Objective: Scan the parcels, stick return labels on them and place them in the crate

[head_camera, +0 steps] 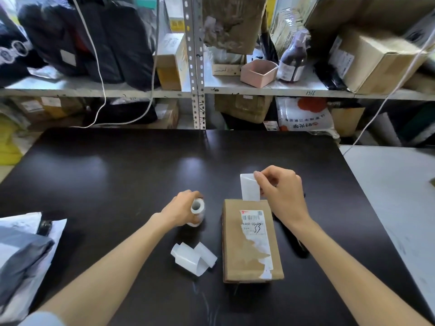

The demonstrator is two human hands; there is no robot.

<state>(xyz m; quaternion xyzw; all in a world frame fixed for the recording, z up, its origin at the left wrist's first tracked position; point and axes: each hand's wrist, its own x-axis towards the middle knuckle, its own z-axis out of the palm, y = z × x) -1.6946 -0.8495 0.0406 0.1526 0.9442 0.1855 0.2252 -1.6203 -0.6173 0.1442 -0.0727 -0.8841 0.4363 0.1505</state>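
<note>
One cardboard parcel (251,241) is seen flat on the black table (117,175), centre-right, with its torn shipping label (255,231) facing up. A blank white label (249,188) is pinched by the right hand (280,191) at the parcel's far edge. The label roll (197,211), left of the parcel, is gripped by the left hand (181,210). Loose backing strips (193,257) are noted nearer.

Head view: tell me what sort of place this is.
Probably a parcel depot or returns storeroom: metal shelving crammed with cartons, a barcoded cardboard parcel on the black table, a label roll in the left hand and a blank label pinched in the right hand.
</note>
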